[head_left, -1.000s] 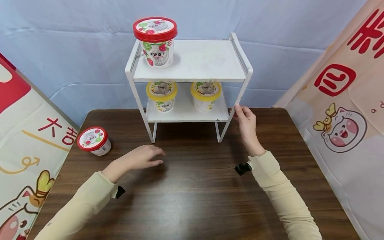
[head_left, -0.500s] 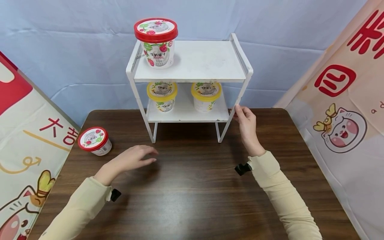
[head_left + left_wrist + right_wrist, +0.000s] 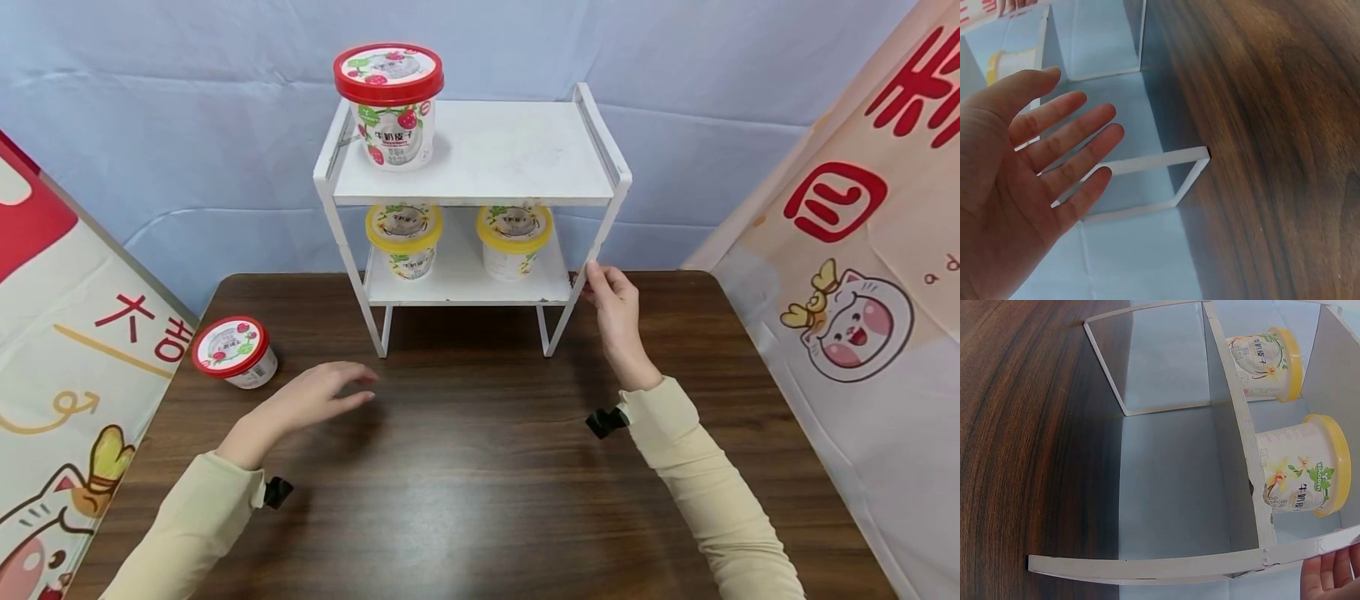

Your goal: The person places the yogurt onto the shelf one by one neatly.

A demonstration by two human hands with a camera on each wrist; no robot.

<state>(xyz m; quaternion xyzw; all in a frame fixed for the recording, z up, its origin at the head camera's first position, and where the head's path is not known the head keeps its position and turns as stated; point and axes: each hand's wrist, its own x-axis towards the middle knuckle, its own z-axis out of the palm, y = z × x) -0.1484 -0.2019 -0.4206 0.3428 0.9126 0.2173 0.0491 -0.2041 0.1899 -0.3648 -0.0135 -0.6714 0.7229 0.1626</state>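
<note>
A white two-tier shelf rack stands on the table. My right hand holds its right post beside the lower shelf, the fingertips behind the post in the right wrist view. My left hand is over the table, front left of the rack, with relaxed fingers and nothing in it. A tub with a red lid sits upright at the left of the upper shelf. Two tubs with yellow lids, one at the left and one at the right, share the lower shelf. Another red-lidded tub stands on the table at left, nearest my left hand.
The brown wooden table spreads in front of the rack. Behind it hangs a pale blue cloth. Printed banners flank the table at left and at right.
My left hand has drawn back leftward, away from the rack and closer to the red-lidded tub on the table. The right hand keeps its place on the post; the tubs stay put.
</note>
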